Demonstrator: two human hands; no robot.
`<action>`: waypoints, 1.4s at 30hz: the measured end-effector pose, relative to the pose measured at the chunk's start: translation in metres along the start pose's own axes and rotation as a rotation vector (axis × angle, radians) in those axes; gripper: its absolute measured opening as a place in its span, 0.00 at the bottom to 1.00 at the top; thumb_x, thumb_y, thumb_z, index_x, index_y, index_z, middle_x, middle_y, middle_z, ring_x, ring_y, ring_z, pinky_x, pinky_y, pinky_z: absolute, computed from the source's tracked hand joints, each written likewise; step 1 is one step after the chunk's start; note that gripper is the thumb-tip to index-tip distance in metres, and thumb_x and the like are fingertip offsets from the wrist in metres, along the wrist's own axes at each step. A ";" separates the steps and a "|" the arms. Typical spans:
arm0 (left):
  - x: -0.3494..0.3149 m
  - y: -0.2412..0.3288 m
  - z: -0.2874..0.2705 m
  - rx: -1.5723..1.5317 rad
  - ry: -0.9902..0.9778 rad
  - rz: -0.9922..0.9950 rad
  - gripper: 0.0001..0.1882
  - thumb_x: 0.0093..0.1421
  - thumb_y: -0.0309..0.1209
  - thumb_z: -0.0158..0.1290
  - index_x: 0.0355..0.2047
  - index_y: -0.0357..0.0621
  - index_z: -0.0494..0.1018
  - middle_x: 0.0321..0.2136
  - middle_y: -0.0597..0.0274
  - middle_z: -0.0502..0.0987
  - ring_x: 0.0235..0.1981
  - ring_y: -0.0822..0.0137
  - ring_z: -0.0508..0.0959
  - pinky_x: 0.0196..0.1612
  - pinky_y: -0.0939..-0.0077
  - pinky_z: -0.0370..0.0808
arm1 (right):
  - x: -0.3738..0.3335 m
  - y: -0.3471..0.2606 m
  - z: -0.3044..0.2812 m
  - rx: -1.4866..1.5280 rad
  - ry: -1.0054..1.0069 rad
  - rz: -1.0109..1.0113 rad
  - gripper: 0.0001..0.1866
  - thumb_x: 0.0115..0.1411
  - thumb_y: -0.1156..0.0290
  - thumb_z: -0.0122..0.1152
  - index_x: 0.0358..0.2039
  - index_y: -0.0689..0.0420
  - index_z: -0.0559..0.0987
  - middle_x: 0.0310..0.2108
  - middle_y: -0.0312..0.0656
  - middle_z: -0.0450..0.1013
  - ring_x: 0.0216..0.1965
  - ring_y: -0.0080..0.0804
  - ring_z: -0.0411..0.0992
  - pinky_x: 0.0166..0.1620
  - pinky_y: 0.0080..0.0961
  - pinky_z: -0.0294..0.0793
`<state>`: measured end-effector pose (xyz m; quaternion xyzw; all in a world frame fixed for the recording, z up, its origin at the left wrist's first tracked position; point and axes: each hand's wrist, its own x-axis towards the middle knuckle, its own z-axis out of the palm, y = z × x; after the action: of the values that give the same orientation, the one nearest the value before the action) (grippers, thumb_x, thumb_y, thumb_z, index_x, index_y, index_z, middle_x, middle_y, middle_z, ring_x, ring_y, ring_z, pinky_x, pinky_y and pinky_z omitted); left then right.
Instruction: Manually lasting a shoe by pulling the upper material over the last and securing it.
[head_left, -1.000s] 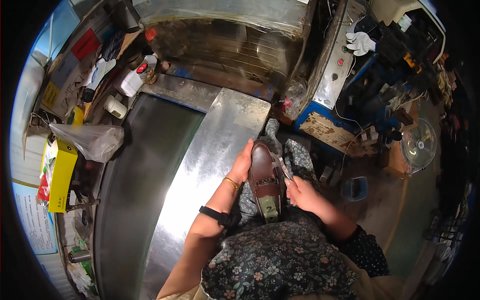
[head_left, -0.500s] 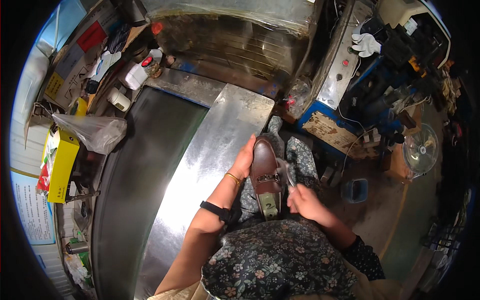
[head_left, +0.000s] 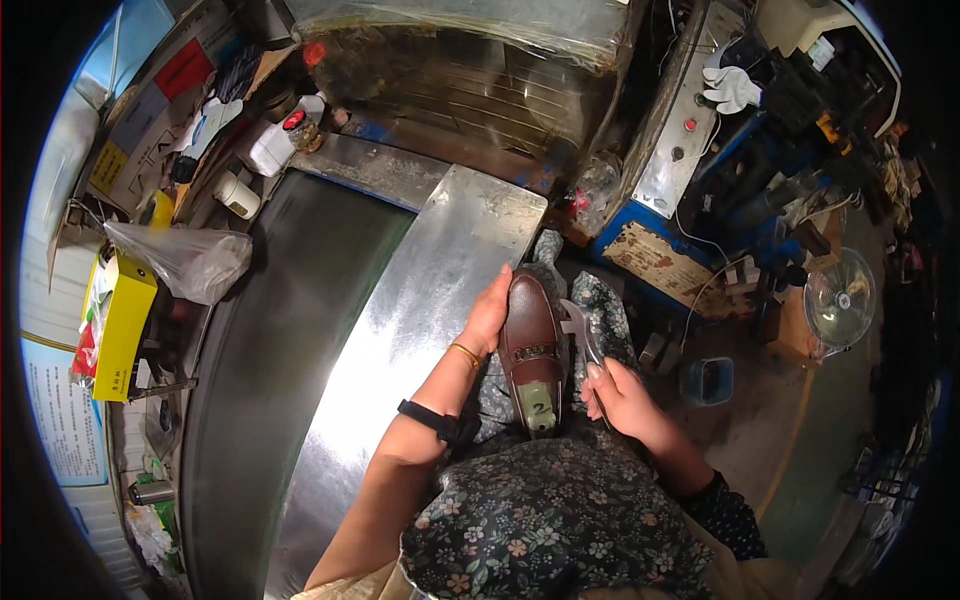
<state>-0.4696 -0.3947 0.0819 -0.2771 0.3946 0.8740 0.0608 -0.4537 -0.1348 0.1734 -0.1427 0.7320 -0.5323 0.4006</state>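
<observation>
A brown leather loafer (head_left: pixel 531 312) rests on my lap, toe pointing away from me. Across its vamp runs a dark metal buckle trim (head_left: pixel 537 353), and a green shoe last (head_left: pixel 539 404) shows in its opening. My left hand (head_left: pixel 488 314) grips the shoe's left side close to the toe, its far fingers hidden beneath. To the right, my right hand (head_left: pixel 617 397) is closed round the handle of a metal hammer (head_left: pixel 575 320). The hammer's head stands beside the shoe's right edge; whether they touch I cannot tell. Floral cloth (head_left: pixel 560 510) covers my lap.
Left of me lie a smooth metal ledge (head_left: pixel 400 290) and a dark conveyor belt (head_left: pixel 290 300). A yellow box (head_left: pixel 127 325) and a plastic bag (head_left: pixel 190 260) are at far left. On the right stand a blue-edged machine (head_left: pixel 660 250), a bin (head_left: pixel 709 381) and a fan (head_left: pixel 840 300).
The hammer and my right hand have shifted slightly right, away from the shoe, and the hammer is less blurred. My left hand and the loafer have barely moved.
</observation>
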 end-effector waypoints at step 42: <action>0.003 0.001 0.039 0.946 0.272 0.252 0.34 0.65 0.60 0.38 0.46 0.42 0.77 0.42 0.38 0.77 0.48 0.40 0.74 0.53 0.59 0.70 | -0.022 -0.052 -0.004 -0.689 -0.103 -0.160 0.18 0.67 0.58 0.50 0.30 0.62 0.69 0.24 0.56 0.72 0.29 0.59 0.72 0.31 0.49 0.69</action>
<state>-0.4890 -0.3672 0.1019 -0.2806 0.7819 0.5562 0.0217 -0.4539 -0.1385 0.2294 -0.3529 0.8338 -0.2760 0.3227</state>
